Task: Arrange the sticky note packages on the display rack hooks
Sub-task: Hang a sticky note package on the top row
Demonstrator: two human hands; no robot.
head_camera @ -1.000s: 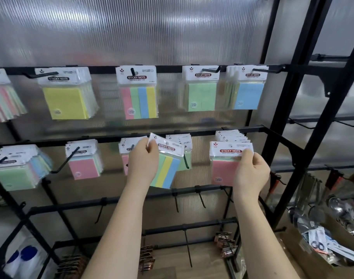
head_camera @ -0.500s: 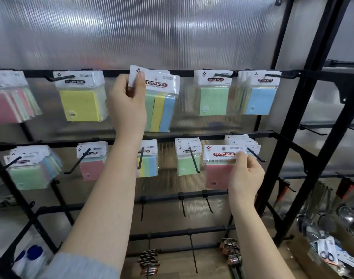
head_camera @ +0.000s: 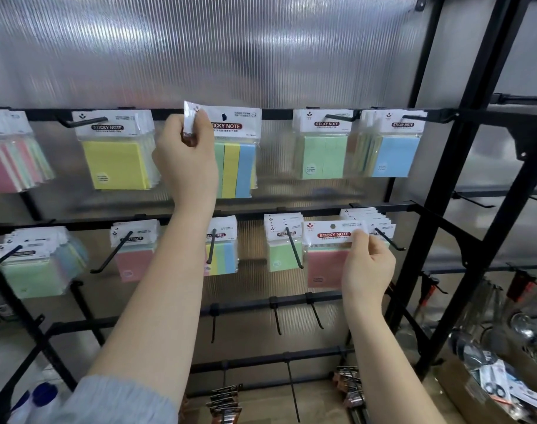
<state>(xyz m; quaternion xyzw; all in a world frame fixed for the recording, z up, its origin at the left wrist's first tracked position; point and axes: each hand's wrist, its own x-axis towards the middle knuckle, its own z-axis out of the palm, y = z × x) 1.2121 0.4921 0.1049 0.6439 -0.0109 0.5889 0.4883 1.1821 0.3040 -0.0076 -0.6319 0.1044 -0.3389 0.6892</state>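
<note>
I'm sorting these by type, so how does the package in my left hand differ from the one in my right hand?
The striped package in the left hand shows green, yellow and blue strips; the pink package in the right hand shows one plain pink pad. The striped package is up at the top rail, the pink package down at the middle rail. Both have white header cards with a red STICKY NOTE label, each pinched at the header.
</note>
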